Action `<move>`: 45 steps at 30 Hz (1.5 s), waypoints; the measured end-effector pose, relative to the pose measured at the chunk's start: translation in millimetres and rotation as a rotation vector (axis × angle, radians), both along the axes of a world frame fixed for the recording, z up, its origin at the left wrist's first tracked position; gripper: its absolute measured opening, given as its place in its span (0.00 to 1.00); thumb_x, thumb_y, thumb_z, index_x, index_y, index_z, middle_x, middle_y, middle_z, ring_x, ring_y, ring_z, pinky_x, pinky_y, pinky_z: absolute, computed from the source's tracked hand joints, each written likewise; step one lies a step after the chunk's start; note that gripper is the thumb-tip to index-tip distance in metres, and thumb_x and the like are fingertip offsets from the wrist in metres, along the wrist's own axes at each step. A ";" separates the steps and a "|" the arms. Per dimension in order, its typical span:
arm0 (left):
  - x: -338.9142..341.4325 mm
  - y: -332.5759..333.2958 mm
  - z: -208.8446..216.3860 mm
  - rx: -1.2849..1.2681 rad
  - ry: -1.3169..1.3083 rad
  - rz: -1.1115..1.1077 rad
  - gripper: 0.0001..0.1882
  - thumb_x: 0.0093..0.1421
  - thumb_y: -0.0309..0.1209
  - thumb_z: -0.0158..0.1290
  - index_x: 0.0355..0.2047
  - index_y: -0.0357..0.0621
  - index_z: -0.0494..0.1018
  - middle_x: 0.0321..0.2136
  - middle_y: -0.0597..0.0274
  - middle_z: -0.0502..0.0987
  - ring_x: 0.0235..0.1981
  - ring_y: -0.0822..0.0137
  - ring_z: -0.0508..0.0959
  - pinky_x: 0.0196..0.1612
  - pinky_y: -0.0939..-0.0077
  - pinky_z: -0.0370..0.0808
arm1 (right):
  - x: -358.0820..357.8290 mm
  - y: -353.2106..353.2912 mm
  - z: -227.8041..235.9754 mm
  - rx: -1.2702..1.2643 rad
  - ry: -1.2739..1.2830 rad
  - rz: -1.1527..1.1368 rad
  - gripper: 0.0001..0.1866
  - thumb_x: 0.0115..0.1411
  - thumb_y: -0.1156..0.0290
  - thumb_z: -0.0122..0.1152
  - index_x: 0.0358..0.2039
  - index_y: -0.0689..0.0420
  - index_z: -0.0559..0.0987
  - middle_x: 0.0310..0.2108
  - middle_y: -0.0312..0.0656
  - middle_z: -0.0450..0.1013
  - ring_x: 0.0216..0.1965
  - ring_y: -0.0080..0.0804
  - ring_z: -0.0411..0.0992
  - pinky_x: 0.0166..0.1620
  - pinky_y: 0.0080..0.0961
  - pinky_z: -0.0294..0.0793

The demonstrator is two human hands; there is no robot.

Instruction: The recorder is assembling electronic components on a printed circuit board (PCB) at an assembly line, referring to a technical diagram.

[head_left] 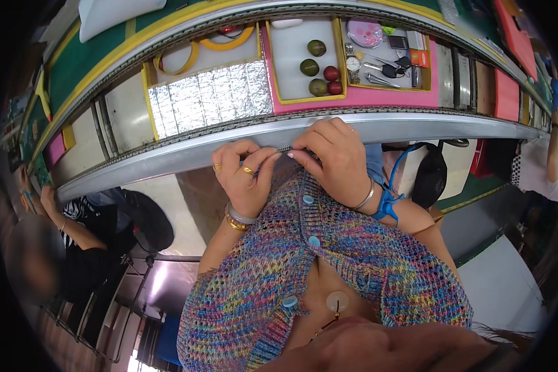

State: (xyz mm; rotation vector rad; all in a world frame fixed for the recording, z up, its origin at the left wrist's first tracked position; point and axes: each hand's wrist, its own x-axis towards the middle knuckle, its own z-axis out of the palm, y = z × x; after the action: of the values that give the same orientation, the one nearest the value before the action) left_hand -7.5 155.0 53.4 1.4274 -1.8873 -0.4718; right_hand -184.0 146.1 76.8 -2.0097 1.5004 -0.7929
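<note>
My left hand (247,177) and my right hand (333,158) meet at the near rail of the conveyor. Between their fingertips they pinch a small, dark, ridged piece (283,149) that looks like a short spring. Fingers on both sides are closed and cover its ends. Just beyond my hands, a yellow-edged tray (285,101) holds several round green and dark red fruits. Beside it, to the right, a smaller yellow-edged tray (390,88) holds a wristwatch (353,64), keys (387,62) and a pink round case (364,32).
A silvery sheet (211,99) with a square pattern lies left of the fruit tray, below yellow rings (226,40). Pink board (316,106) sits under the trays. The metal rail (167,155) runs along the near edge. Another person (87,229) works at the left.
</note>
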 end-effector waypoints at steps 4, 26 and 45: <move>0.9 -1.7 -0.7 0.019 0.014 0.002 0.09 0.42 0.29 0.64 0.26 0.51 0.79 0.27 0.69 0.71 0.31 0.65 0.68 0.37 0.71 0.61 | 4.1 -2.6 4.3 0.032 0.047 -0.004 0.08 0.45 0.68 0.67 0.25 0.53 0.76 0.26 0.36 0.68 0.31 0.38 0.66 0.34 0.32 0.63; -2.6 -9.7 18.1 0.237 -0.009 0.034 0.04 0.45 0.28 0.61 0.23 0.48 0.77 0.26 0.65 0.70 0.32 0.61 0.68 0.38 0.69 0.62 | 8.3 -16.2 11.1 0.193 0.107 0.000 0.08 0.42 0.67 0.67 0.19 0.52 0.76 0.22 0.36 0.66 0.29 0.38 0.65 0.31 0.34 0.63; 3.0 2.4 13.9 0.330 0.632 -0.021 0.05 0.53 0.18 0.55 0.32 0.35 0.75 0.32 0.61 0.66 0.34 0.67 0.67 0.38 0.78 0.65 | -3.7 -8.3 11.6 -0.079 -0.377 0.231 0.13 0.52 0.67 0.62 0.38 0.53 0.76 0.36 0.36 0.72 0.38 0.35 0.71 0.42 0.30 0.71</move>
State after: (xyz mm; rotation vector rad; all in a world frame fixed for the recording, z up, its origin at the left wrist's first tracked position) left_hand -4.5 157.4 67.3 1.2546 -1.3502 -1.1374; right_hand -187.7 137.7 88.4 -1.9113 1.0199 -1.0731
